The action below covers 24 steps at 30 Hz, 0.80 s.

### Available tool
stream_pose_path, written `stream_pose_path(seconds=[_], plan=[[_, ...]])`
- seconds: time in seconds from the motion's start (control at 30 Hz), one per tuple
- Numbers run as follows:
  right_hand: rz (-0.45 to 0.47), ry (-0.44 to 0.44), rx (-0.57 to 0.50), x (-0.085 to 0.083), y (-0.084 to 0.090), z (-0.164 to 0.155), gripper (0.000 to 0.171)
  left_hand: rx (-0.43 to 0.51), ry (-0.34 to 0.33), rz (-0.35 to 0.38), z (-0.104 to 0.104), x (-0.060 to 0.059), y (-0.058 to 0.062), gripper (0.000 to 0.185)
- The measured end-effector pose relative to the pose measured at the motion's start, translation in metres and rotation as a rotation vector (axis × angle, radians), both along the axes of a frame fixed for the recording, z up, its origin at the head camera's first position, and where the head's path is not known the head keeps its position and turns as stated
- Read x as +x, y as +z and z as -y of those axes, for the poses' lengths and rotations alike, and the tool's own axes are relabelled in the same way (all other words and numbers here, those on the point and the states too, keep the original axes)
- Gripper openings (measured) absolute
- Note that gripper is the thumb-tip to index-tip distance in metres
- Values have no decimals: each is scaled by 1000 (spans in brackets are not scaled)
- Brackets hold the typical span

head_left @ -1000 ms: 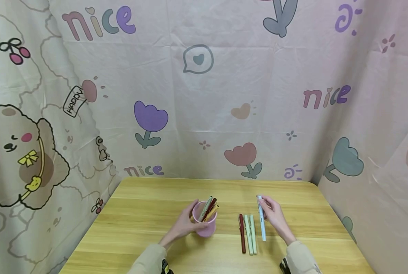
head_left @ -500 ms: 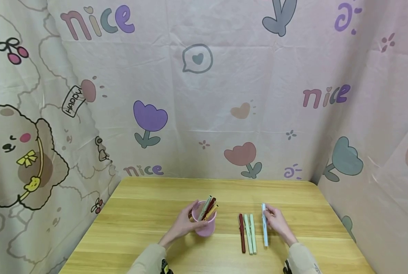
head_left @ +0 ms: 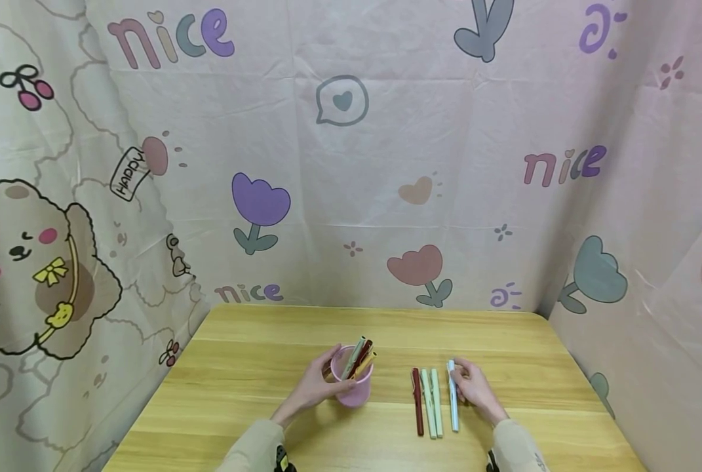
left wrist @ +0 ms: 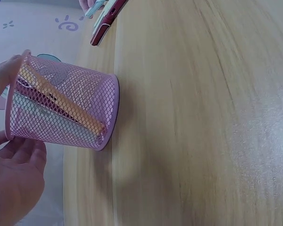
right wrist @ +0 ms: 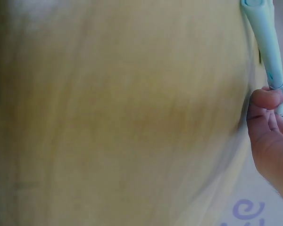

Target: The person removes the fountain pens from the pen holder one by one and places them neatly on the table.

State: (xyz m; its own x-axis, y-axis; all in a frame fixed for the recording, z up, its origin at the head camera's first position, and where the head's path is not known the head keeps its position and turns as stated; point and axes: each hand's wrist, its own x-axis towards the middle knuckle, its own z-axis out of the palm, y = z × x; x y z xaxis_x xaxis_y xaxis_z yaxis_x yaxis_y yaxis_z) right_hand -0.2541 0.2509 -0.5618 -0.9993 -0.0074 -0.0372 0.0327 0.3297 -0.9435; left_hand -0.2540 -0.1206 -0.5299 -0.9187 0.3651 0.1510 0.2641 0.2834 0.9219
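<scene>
A pink mesh cup (head_left: pixel 355 388) stands on the wooden table (head_left: pixel 256 367) with several pens leaning inside it. My left hand (head_left: pixel 318 385) grips its left side; in the left wrist view the cup (left wrist: pixel 66 110) sits between thumb and fingers of that hand (left wrist: pixel 12 181). To the right lie a dark red pen (head_left: pixel 417 402) and two pale green pens (head_left: pixel 431 404), side by side. A light blue pen (head_left: pixel 453 398) lies just right of them. My right hand (head_left: pixel 470 385) pinches its far end, as the right wrist view shows at the fingertips (right wrist: pixel 268 99) on the blue pen (right wrist: pixel 266 44).
Printed cloth walls (head_left: pixel 339 164) close the table in at the back, left and right. Bare wood stretches behind the cup and the pens and along the front edge (head_left: pixel 362 452).
My right hand has lowered the light blue pen and drawn it nearer, until it lies beside the green pens. The left hand has stayed on the cup.
</scene>
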Motion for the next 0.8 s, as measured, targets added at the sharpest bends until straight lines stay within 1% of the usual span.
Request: stream_pose_path(seconds=[0.3, 0.47, 0.57, 0.67, 0.8], plan=[[42, -29, 64, -1, -2, 4, 41, 8, -11, 2, 1, 0, -2, 94], [25, -38, 107, -1, -3, 6, 39, 17, -21, 6, 1, -1, -2, 94], [4, -27, 129, -1, -3, 8, 38, 20, -24, 9, 2, -2, -2, 93], [-21, -16, 171, -1, -5, 8, 34, 21, -24, 7, 2, -2, -2, 93], [-42, -21, 221, 0, -7, 8, 31, 16, -24, 8, 2, -1, -2, 93]])
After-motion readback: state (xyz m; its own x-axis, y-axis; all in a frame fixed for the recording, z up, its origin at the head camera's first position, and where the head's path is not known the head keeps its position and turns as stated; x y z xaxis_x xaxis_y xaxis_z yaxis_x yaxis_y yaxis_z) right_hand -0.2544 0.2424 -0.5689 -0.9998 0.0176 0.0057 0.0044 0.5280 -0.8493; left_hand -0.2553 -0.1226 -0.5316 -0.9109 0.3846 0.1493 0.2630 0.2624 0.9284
